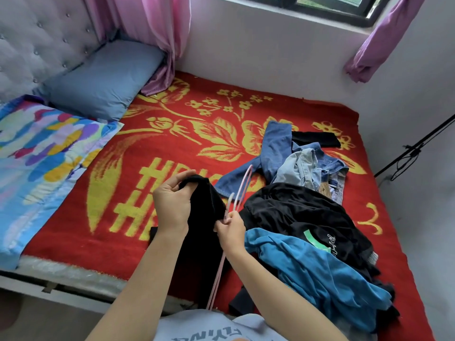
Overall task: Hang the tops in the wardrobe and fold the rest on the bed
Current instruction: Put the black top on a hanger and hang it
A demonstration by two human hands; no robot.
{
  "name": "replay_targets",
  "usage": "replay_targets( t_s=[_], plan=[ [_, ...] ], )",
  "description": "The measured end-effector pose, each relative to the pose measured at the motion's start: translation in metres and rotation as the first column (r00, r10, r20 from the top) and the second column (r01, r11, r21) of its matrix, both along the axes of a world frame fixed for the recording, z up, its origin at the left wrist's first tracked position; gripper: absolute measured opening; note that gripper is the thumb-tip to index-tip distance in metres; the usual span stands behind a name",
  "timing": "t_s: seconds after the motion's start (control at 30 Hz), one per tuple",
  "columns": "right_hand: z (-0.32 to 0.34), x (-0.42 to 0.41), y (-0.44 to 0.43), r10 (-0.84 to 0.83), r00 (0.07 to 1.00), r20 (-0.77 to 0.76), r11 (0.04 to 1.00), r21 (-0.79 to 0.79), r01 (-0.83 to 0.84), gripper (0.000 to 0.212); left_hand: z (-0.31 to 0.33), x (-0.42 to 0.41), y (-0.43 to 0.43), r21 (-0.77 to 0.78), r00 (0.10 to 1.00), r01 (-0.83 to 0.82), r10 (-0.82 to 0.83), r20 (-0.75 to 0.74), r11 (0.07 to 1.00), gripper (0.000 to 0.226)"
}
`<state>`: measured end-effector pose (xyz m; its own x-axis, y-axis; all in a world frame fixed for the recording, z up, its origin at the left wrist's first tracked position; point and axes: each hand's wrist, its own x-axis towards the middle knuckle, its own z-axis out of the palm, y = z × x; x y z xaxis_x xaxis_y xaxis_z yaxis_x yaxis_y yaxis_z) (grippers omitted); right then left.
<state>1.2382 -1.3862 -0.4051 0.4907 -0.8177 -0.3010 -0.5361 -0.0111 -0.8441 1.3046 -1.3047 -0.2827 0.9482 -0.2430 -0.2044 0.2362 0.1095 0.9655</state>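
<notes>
Over the near edge of the bed, head view: left hand (172, 201) clenched round the top fold of a black cloth garment (205, 203), whose lower part drapes down over the bed's edge. Right hand (231, 233) pinches a thin pink wire hanger (229, 200), fingers touching the same garment's edge; two hanger bars run down between the forearms. Just right of the hands, a heap on the red blanket with yellow flowers (172, 114): black top with white lettering (307, 212), bright blue top (320, 274) nearest, dark blue denim jeans (275, 146) and pale denim piece (299, 166) behind. Grey-blue pillow (105, 77) and multicoloured quilt (37, 156) lie far left.
</notes>
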Motion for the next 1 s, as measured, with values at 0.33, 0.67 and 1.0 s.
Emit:
replay_targets(
  t_s=[0.33,0.67,1.0],
  plan=[
    [0.079,-0.02,-0.072,-0.281,0.824,0.493,0.959,0.106,0.263,0.049,-0.029,0.039,0.042,0.104,0.986,0.151,-0.157,0.048,0.983,0.032],
    [0.084,-0.045,-0.113,0.371,0.928,-0.014,0.908,-0.202,-0.366,0.048,-0.043,0.033,0.05,0.248,0.774,0.621,-0.632,-0.042,0.744,0.011],
    [0.144,-0.088,-0.144,0.419,0.896,-0.145,0.837,-0.322,-0.443,0.024,-0.049,0.022,0.044,0.276,0.756,0.633,-0.655,-0.019,0.723,0.01]
  ],
)
